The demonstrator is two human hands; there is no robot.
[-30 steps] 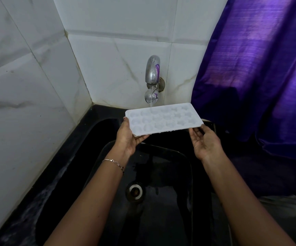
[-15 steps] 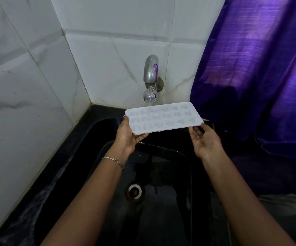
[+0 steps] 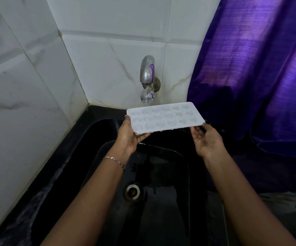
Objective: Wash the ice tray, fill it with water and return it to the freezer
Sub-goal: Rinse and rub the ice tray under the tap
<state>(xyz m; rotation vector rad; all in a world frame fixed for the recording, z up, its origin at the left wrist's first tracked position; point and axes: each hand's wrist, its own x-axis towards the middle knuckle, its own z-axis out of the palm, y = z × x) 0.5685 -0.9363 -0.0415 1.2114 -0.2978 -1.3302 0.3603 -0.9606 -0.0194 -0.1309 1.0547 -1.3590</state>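
A white ice tray (image 3: 165,118) with several shaped cavities is held level over the black sink (image 3: 108,150), just under the metal tap (image 3: 147,71). A thin stream of water (image 3: 147,103) drops from the spout onto the tray's far edge. My left hand (image 3: 128,134) grips the tray's left end, thumb on the rim and fingers beneath. My right hand (image 3: 206,138) lies palm up with relaxed fingers. Its fingertips touch the underside of the tray's near right corner.
The sink's drain (image 3: 132,192) sits below the tray, between my forearms. White marble tiles (image 3: 28,103) form the corner behind and to the left. A purple curtain (image 3: 259,77) hangs close on the right. The black counter rim (image 3: 42,196) looks wet.
Tray and both hands keep the same pose under the tap; only the view has shifted slightly.
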